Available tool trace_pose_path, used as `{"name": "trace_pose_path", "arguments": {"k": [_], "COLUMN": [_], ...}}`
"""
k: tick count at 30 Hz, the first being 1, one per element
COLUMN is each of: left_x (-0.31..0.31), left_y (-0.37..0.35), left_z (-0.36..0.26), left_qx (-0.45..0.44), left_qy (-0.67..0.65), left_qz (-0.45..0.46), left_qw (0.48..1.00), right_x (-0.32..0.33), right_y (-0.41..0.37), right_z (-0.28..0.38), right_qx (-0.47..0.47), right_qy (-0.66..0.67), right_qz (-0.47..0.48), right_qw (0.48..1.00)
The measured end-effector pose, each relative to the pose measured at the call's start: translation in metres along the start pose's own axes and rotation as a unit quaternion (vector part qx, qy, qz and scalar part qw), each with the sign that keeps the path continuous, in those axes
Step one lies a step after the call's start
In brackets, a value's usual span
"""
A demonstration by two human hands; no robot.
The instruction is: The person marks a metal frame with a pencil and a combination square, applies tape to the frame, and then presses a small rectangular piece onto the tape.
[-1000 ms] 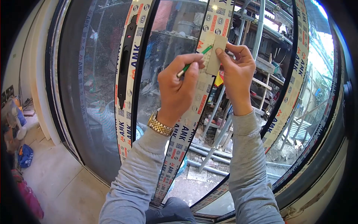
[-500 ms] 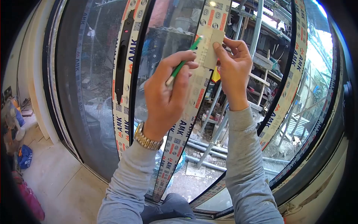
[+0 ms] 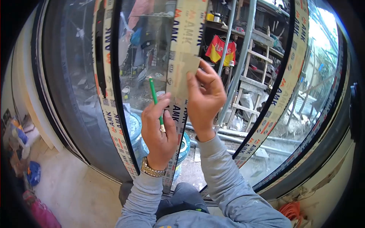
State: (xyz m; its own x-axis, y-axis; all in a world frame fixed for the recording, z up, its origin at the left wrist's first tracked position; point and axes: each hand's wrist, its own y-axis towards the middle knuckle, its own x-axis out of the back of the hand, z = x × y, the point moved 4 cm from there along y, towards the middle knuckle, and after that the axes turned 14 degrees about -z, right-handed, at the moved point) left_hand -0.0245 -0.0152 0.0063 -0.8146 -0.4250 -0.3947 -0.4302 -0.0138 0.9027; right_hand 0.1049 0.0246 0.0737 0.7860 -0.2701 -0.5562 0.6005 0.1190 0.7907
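Note:
A green pencil (image 3: pixel 153 92) is held between the fingers of my left hand (image 3: pixel 156 133), its tip pointing up in front of the glass, left of the taped door stile (image 3: pixel 187 28). With thumb and fingers closed at the stile's right edge, my right hand (image 3: pixel 206 97) pinches a small beige card (image 3: pixel 192 64) against it. The card nearly matches the stile's printed AMK film, so its outline is hard to make out. A gold-coloured watch (image 3: pixel 153 169) circles my left wrist.
Another film-covered stile with a long black handle (image 3: pixel 99 49) stands at left. Outside the glass are metal poles (image 3: pixel 243 57), a wooden ladder (image 3: pixel 245 89), a red and yellow jersey (image 3: pixel 220 51) and buckets (image 3: pixel 184 147). An orange coil (image 3: pixel 291 211) lies low at right.
Both hands are lower in the view. The pencil has moved from over the stile to its left, its tip now upright before the glass. My right hand still pinches the card at the stile's edge.

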Motion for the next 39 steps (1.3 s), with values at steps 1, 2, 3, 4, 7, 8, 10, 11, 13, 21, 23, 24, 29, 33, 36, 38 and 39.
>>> {"name": "trace_pose_path", "arguments": {"k": [1, 2, 3, 4, 7, 8, 10, 11, 13, 21, 23, 24, 29, 33, 36, 38, 39], "left_x": [-0.002, -0.004, -0.007, -0.012, -0.026, -0.03, -0.033, -0.034, -0.035, -0.047, -0.048, -0.047, -0.048, -0.05, -0.053, -0.053, -0.054], "left_y": [0.001, 0.002, 0.002, 0.001, -0.014, -0.02, -0.028, -0.03, -0.031, -0.034, -0.035, -0.036, -0.035, -0.034, -0.031, -0.03, -0.029], "left_z": [0.001, 0.001, 0.004, 0.006, 0.018, 0.022, 0.026, 0.025, 0.023, 0.019, 0.019, 0.02, 0.019, 0.017, 0.015, 0.015, 0.016], "left_qx": [-0.015, -0.031, -0.05, -0.055, -0.067, -0.068, -0.048, -0.048, -0.046, -0.034, -0.031, -0.019, 0.013, 0.034, 0.039, 0.042, 0.036], "left_qy": [0.012, 0.025, 0.037, 0.034, 0.057, 0.053, 0.049, 0.049, 0.038, 0.047, 0.051, 0.047, 0.032, 0.017, 0.028, 0.041, 0.046], "left_qz": [-0.003, -0.004, 0.005, 0.018, 0.012, 0.02, -0.011, -0.005, -0.024, -0.064, -0.069, -0.072, -0.071, -0.087, -0.092, -0.098, -0.095], "left_qw": [1.0, 0.999, 0.998, 0.998, 0.996, 0.996, 0.998, 0.998, 0.998, 0.996, 0.996, 0.996, 0.997, 0.995, 0.995, 0.994, 0.994], "right_x": [0.005, 0.008, 0.01, 0.011, 0.014, 0.016, 0.019, 0.019, 0.02, 0.021, 0.022, 0.022, 0.024, 0.024, 0.022, 0.022, 0.022], "right_y": [-0.006, -0.009, -0.011, -0.013, -0.015, -0.016, -0.014, -0.013, -0.012, -0.015, -0.016, -0.017, -0.017, -0.015, -0.011, -0.011, -0.011], "right_z": [-0.002, -0.002, -0.003, -0.004, 0.0, 0.002, 0.007, 0.006, 0.007, 0.005, 0.006, 0.007, 0.003, 0.006, 0.005, 0.006, 0.006], "right_qx": [-0.006, -0.007, -0.016, -0.025, 0.004, 0.015, 0.013, 0.007, -0.007, -0.012, -0.006, -0.003, -0.003, -0.033, -0.035, -0.026, -0.029], "right_qy": [0.002, 0.0, -0.006, -0.012, -0.038, -0.049, -0.085, -0.086, -0.087, -0.075, -0.084, -0.088, -0.068, -0.066, -0.058, -0.056, -0.05], "right_qz": [-0.018, -0.034, -0.032, -0.028, -0.041, -0.032, -0.015, -0.012, 0.0, -0.006, -0.007, -0.008, -0.001, 0.008, 0.0, -0.005, -0.006], "right_qw": [1.0, 0.999, 0.999, 0.999, 0.998, 0.998, 0.996, 0.996, 0.996, 0.997, 0.996, 0.996, 0.998, 0.997, 0.998, 0.998, 0.998]}}
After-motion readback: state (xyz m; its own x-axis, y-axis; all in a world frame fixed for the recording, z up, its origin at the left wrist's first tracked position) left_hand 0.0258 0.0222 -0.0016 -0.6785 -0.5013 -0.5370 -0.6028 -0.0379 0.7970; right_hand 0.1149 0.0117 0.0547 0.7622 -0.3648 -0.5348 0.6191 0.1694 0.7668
